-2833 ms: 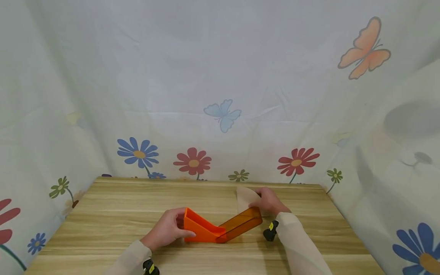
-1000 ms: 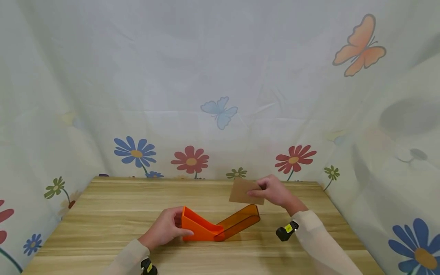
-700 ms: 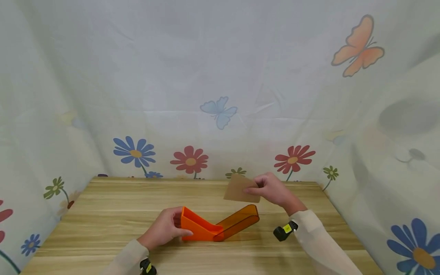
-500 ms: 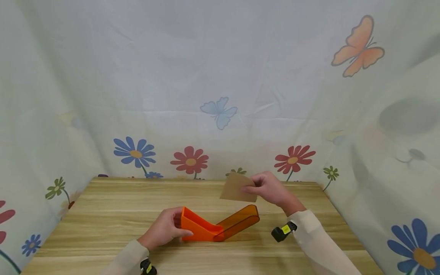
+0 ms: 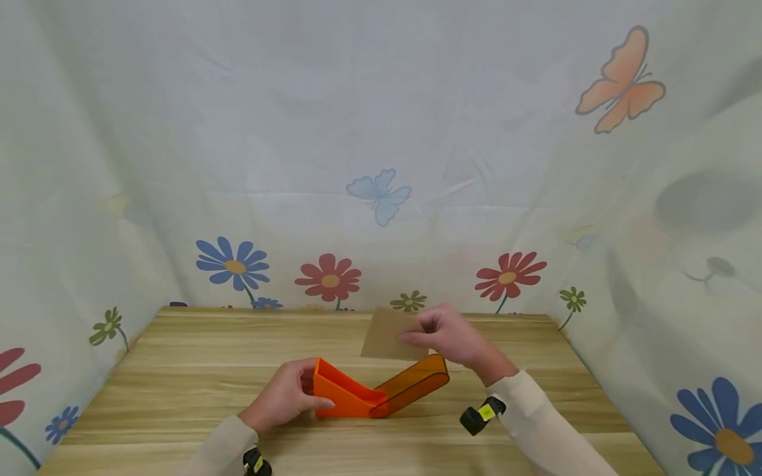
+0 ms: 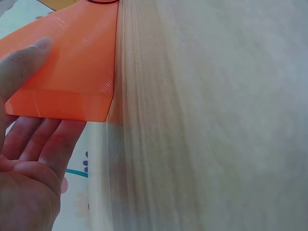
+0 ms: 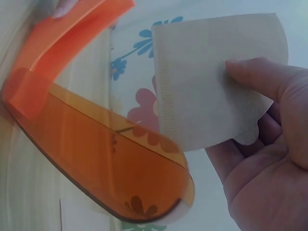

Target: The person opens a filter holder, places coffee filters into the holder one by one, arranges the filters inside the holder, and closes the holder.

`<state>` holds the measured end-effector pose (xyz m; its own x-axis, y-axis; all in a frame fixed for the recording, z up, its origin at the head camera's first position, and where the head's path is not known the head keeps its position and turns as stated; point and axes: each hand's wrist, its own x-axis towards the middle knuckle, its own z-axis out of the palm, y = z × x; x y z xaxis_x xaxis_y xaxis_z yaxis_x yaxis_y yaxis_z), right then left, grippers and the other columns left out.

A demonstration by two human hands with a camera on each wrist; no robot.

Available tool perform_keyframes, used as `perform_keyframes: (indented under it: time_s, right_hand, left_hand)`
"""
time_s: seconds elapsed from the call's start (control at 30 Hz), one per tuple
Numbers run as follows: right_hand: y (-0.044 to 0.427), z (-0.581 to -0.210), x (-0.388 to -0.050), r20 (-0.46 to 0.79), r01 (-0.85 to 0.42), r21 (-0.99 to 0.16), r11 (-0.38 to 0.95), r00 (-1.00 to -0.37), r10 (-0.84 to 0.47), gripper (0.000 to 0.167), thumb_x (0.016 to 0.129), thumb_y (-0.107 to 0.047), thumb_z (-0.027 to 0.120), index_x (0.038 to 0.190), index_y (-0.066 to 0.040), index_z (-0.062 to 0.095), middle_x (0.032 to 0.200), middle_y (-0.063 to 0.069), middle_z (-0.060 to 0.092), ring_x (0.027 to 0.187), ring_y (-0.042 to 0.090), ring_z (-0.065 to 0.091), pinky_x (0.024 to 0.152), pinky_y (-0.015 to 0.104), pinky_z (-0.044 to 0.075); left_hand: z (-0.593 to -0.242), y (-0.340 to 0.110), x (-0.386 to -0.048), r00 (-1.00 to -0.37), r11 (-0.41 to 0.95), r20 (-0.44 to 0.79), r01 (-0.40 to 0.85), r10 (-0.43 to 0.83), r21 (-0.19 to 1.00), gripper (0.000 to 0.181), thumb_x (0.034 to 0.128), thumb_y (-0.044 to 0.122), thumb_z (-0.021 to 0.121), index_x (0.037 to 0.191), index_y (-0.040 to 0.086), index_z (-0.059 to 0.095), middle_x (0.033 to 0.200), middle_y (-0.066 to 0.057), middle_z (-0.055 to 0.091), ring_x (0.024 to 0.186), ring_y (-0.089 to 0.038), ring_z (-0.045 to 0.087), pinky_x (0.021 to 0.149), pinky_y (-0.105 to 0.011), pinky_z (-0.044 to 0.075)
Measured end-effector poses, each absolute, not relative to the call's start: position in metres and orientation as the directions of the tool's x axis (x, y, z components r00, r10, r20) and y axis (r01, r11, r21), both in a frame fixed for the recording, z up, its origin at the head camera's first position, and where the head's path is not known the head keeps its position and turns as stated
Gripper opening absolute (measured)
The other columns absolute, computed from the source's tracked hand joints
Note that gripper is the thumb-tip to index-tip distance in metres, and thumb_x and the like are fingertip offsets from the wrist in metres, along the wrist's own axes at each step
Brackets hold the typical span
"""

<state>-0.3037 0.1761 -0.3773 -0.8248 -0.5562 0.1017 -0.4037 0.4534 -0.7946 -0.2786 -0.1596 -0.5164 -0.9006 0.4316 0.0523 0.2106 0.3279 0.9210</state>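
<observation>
One flat tan paper sheet (image 5: pixel 383 335) was pinched in the right grip (image 5: pixel 454 338) above the wood-grained counter (image 5: pixel 238 344), toward its far edge. Farther from that edge, the left grip (image 5: pixel 288 393) held an orange plastic box (image 5: pixel 342 396), its translucent amber lid (image 5: pixel 417 385) angled upward toward the right edge.

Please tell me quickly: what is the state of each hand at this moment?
Left hand: closed, gripping the orange box at one end.
Right hand: closed, pinching the brown paper between thumb and fingers.
</observation>
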Motion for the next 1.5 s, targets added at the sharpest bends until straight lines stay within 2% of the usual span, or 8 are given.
perform_keyframes:
  time_s: [0.07,0.17,0.3,0.37,0.6,0.77,0.97,1.5]
  right_hand:
    - [0.174,-0.38,-0.303,0.099,-0.396,-0.802,0.448,-0.827,-0.553,0.014,0.095,-0.025,0.075,0.099,-0.013,0.081,0.093,0.005,0.076,0.077,0.018,0.063,0.068,0.028,0.056]
    - [0.171,-0.382,-0.302,0.108,-0.404,-0.796,0.45,-0.827,-0.552,0.015,0.094,-0.025,0.076,0.09,-0.011,0.079,0.08,0.0,0.069,0.071,0.014,0.059,0.062,0.024,0.05]
    - [0.166,-0.382,-0.298,0.128,-0.433,-0.772,0.466,-0.823,-0.554,0.033,0.093,-0.026,0.077,0.07,-0.005,0.065,0.063,-0.003,0.043,0.058,0.01,0.042,0.052,0.021,0.035]
    - [0.164,-0.382,-0.296,0.129,-0.437,-0.768,0.469,-0.822,-0.554,0.037,0.093,-0.026,0.077,0.068,-0.003,0.061,0.061,-0.004,0.04,0.056,0.009,0.04,0.051,0.021,0.033]
    - [0.156,-0.386,-0.294,0.12,-0.44,-0.761,0.477,-0.818,-0.563,0.029,0.093,-0.026,0.077,0.076,-0.004,0.07,0.062,-0.002,0.048,0.056,0.009,0.044,0.05,0.021,0.036]
    - [0.151,-0.391,-0.294,0.136,-0.462,-0.743,0.485,-0.813,-0.566,0.037,0.094,-0.024,0.077,0.066,-0.006,0.06,0.058,-0.004,0.041,0.052,0.008,0.04,0.049,0.02,0.033]
    - [0.143,-0.395,-0.292,0.139,-0.487,-0.722,0.491,-0.798,-0.586,0.033,0.093,-0.024,0.077,0.067,-0.01,0.062,0.057,-0.006,0.041,0.052,0.007,0.04,0.049,0.02,0.032]
    - [0.128,-0.395,-0.288,0.089,-0.489,-0.699,0.522,-0.783,-0.615,0.025,0.094,-0.021,0.076,0.078,-0.002,0.072,0.059,-0.009,0.045,0.052,0.006,0.037,0.049,0.02,0.03]
  left_hand:
    - [-0.516,-0.16,-0.278,-0.901,0.328,0.05,0.208,0.431,0.921,0.054,0.0777,0.04,0.089,0.123,0.019,0.068,0.116,0.001,0.075,0.098,-0.018,0.071,0.089,-0.03,0.061]
    - [-0.516,-0.16,-0.278,-0.901,0.328,0.05,0.208,0.431,0.922,0.054,0.0778,0.04,0.089,0.123,0.019,0.068,0.116,0.001,0.075,0.098,-0.018,0.071,0.089,-0.03,0.061]
    - [-0.516,-0.16,-0.278,-0.901,0.331,0.052,0.211,0.43,0.92,0.054,0.0781,0.041,0.088,0.123,0.019,0.068,0.115,0.001,0.075,0.097,-0.017,0.071,0.089,-0.03,0.061]
    - [-0.516,-0.16,-0.278,-0.901,0.334,0.054,0.214,0.43,0.918,0.054,0.0784,0.041,0.088,0.123,0.019,0.068,0.115,0.001,0.075,0.097,-0.017,0.071,0.089,-0.03,0.061]
    - [-0.517,-0.16,-0.279,-0.901,0.334,0.055,0.216,0.431,0.917,0.053,0.0787,0.04,0.088,0.123,0.02,0.068,0.116,0.002,0.075,0.098,-0.017,0.071,0.09,-0.029,0.061]
    - [-0.518,-0.16,-0.28,-0.898,0.329,0.057,0.218,0.436,0.919,0.053,0.0786,0.04,0.088,0.123,0.02,0.068,0.116,0.002,0.075,0.098,-0.017,0.071,0.09,-0.03,0.061]
    - [-0.519,-0.16,-0.279,-0.901,0.335,0.06,0.221,0.43,0.916,0.053,0.0788,0.04,0.088,0.123,0.02,0.068,0.115,0.002,0.075,0.097,-0.017,0.071,0.09,-0.03,0.061]
    - [-0.514,-0.158,-0.276,-0.909,0.362,0.037,0.202,0.415,0.91,0.056,0.0776,0.044,0.088,0.124,0.019,0.068,0.113,0.002,0.075,0.097,-0.017,0.071,0.091,-0.032,0.061]
